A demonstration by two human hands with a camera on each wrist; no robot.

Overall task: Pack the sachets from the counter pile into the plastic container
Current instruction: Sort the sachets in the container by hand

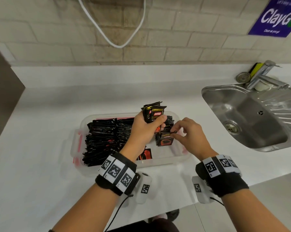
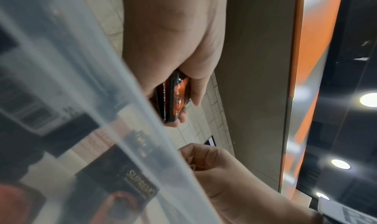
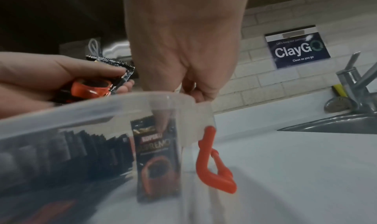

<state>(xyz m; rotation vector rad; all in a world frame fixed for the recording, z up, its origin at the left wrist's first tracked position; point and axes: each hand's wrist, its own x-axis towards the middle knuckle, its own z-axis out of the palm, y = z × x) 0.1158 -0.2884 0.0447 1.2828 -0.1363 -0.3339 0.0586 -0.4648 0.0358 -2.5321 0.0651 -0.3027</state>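
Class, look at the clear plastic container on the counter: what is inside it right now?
Inside the plastic container: rows of black sachets standing on edge, plus one upright sachet pinched by the right hand. The left hand hides some.

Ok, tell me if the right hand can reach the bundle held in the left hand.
Probably yes: the right hand pinches a sachet standing in the container, just beside the left hand gripping the bundle; nothing lies between.

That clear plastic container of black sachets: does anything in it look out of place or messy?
One thing: a black sachet with an orange cup picture lies flat on the floor of the clear plastic container, while the rows of black sachets stand on edge. The left hand grips a bunch; the right hand pinches a sachet's top edge.
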